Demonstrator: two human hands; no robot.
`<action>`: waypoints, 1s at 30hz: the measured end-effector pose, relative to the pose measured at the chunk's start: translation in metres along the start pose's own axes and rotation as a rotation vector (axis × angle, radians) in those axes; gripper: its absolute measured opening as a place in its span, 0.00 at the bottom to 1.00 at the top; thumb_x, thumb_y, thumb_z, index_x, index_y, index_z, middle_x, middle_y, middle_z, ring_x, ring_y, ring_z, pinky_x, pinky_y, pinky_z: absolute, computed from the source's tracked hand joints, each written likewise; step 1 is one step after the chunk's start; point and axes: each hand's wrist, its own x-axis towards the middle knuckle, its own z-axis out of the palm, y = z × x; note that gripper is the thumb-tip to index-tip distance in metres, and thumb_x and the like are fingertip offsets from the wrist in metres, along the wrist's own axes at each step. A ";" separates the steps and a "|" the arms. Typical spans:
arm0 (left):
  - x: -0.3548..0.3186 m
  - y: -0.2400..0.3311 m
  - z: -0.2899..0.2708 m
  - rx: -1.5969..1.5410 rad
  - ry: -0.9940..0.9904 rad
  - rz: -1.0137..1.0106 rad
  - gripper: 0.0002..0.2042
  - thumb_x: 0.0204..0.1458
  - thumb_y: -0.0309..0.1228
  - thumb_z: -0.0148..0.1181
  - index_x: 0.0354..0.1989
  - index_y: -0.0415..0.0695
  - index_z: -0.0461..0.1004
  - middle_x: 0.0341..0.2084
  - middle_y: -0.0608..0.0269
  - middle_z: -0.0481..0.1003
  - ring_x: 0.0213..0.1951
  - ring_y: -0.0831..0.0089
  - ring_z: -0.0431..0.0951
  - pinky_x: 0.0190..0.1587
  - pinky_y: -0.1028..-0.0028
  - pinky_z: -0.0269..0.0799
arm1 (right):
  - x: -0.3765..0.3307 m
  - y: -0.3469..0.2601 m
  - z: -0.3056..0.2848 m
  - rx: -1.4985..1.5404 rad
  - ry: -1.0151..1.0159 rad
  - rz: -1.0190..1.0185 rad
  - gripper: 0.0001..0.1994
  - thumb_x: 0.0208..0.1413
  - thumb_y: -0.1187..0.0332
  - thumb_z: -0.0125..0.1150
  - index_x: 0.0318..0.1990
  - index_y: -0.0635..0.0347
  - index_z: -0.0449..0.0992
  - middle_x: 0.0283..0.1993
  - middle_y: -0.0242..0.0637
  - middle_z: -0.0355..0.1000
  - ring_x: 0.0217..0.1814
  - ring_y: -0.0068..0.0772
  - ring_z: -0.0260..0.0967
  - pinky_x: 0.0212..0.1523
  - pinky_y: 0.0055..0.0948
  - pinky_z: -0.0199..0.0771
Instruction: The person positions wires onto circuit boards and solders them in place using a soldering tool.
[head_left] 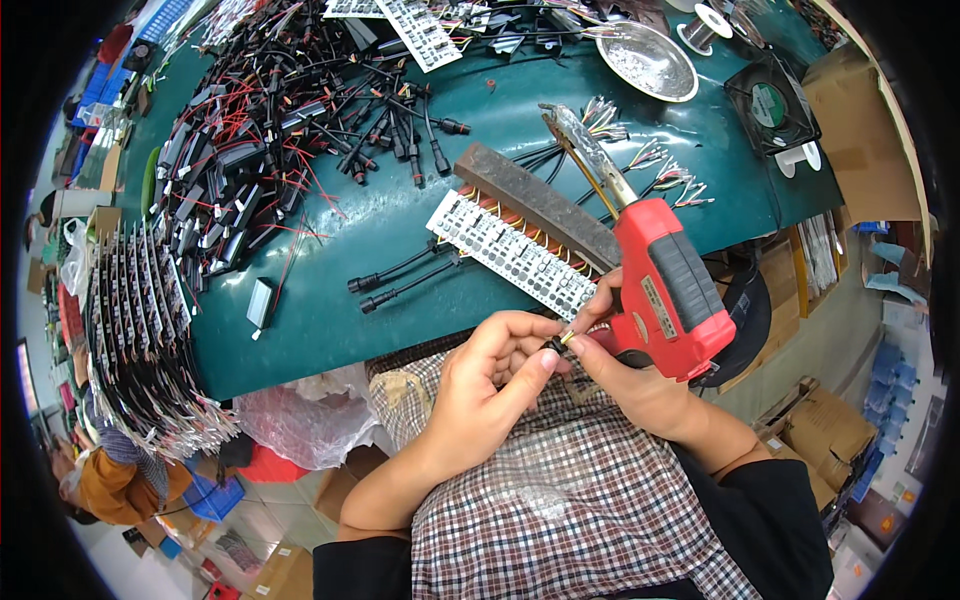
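My left hand [490, 375] is closed around a short black cable [553, 346], whose thin light-coloured wires poke out between the fingertips. My right hand [635, 390] grips a red soldering gun [655, 290] with a black grip panel, its long metal tip pointing up and away to the left. The right thumb and a finger also pinch at the wire ends, against the left fingertips. Just beyond both hands lies a strip of white circuit boards [510, 250] with wires along its far edge. A dark metal bar [540, 205] rests along those wires.
A big heap of black connector cables [340, 110] covers the table's far left. Stacked circuit boards [140, 330] hang over its left edge. At the back right are a metal bowl [648, 62], a solder spool [705, 28] and a black fan [772, 105]. A checked apron [540, 500] covers my lap.
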 end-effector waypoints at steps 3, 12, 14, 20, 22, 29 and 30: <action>0.000 -0.006 0.002 -0.006 0.075 0.095 0.10 0.65 0.23 0.60 0.52 0.35 0.74 0.38 0.61 0.82 0.33 0.85 0.77 0.32 0.82 0.72 | 0.000 0.003 0.000 0.035 0.006 -0.021 0.26 0.60 0.83 0.61 0.64 0.64 0.61 0.48 0.38 0.70 0.51 0.26 0.77 0.44 0.26 0.85; 0.001 0.003 0.001 0.545 0.134 0.341 0.07 0.57 0.23 0.68 0.41 0.36 0.78 0.33 0.62 0.81 0.29 0.81 0.78 0.31 0.79 0.72 | -0.001 0.005 -0.003 -0.003 -0.027 -0.075 0.23 0.60 0.83 0.62 0.60 0.62 0.63 0.47 0.33 0.68 0.48 0.23 0.74 0.49 0.26 0.77; 0.004 0.005 -0.002 0.902 0.108 0.638 0.08 0.54 0.23 0.72 0.39 0.36 0.79 0.33 0.62 0.81 0.32 0.80 0.80 0.30 0.79 0.73 | -0.001 0.004 -0.004 -0.063 -0.064 -0.068 0.22 0.60 0.83 0.62 0.60 0.62 0.64 0.46 0.32 0.67 0.47 0.22 0.73 0.49 0.25 0.75; -0.004 -0.002 0.004 0.641 0.199 0.476 0.10 0.56 0.25 0.70 0.43 0.37 0.79 0.30 0.60 0.81 0.26 0.77 0.78 0.27 0.78 0.72 | -0.003 0.000 0.000 -0.044 -0.024 -0.022 0.20 0.60 0.83 0.61 0.58 0.62 0.63 0.45 0.33 0.68 0.46 0.20 0.73 0.48 0.25 0.76; -0.002 -0.016 0.009 0.455 0.229 0.442 0.09 0.57 0.25 0.69 0.43 0.36 0.79 0.30 0.62 0.80 0.26 0.81 0.77 0.28 0.79 0.71 | -0.003 -0.001 0.004 0.041 0.017 -0.036 0.21 0.60 0.84 0.60 0.59 0.62 0.62 0.46 0.34 0.68 0.47 0.21 0.73 0.48 0.26 0.77; 0.000 -0.027 0.012 0.204 0.313 0.355 0.07 0.60 0.24 0.67 0.44 0.34 0.79 0.28 0.67 0.80 0.28 0.86 0.75 0.30 0.82 0.70 | -0.006 0.008 0.007 -0.015 0.001 -0.019 0.28 0.58 0.86 0.62 0.62 0.60 0.58 0.52 0.36 0.63 0.48 0.23 0.70 0.49 0.26 0.76; 0.001 -0.029 0.011 0.204 0.316 0.354 0.07 0.60 0.24 0.67 0.44 0.34 0.79 0.28 0.67 0.80 0.28 0.86 0.75 0.30 0.82 0.70 | -0.007 0.009 0.009 0.041 0.042 0.022 0.28 0.58 0.87 0.62 0.62 0.60 0.58 0.51 0.36 0.63 0.49 0.23 0.70 0.49 0.26 0.76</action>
